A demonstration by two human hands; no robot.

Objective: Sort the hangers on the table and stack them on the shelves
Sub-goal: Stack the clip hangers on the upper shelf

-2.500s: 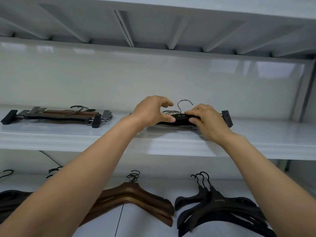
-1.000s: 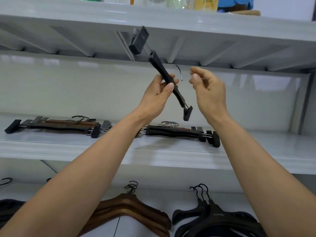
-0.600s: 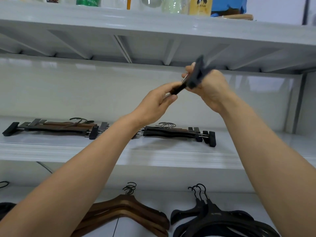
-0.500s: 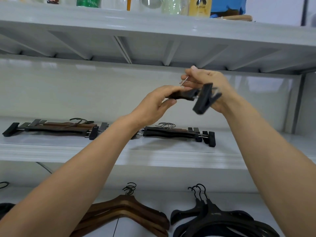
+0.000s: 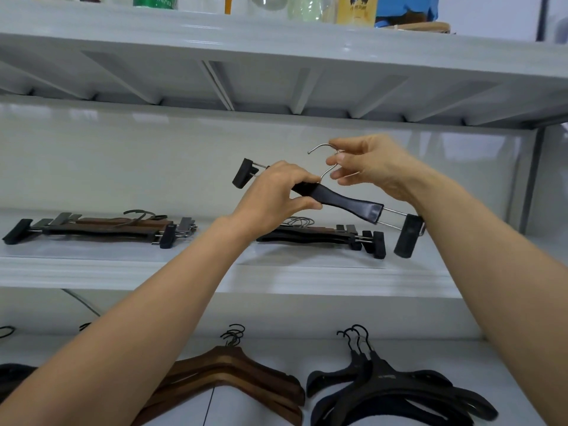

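Note:
A black clip hanger (image 5: 344, 200) with a silver hook is held in the air above the middle shelf (image 5: 215, 272), tilted down to the right. My left hand (image 5: 276, 198) grips its bar near the middle. My right hand (image 5: 368, 167) pinches the silver hook. Below it on the shelf lies a stack of black clip hangers (image 5: 325, 238). A stack of brown clip hangers (image 5: 101, 229) lies further left on the same shelf.
On the lower shelf lie brown wooden coat hangers (image 5: 239, 379) and black coat hangers (image 5: 399, 392). The top shelf (image 5: 276, 35) carries bottles and boxes. A grey upright post (image 5: 528, 179) closes the shelf at the right.
The black clip hanger was lifted off its stack and turned in the air; it now lies almost level, with my right hand on the hook and my left on the bar.

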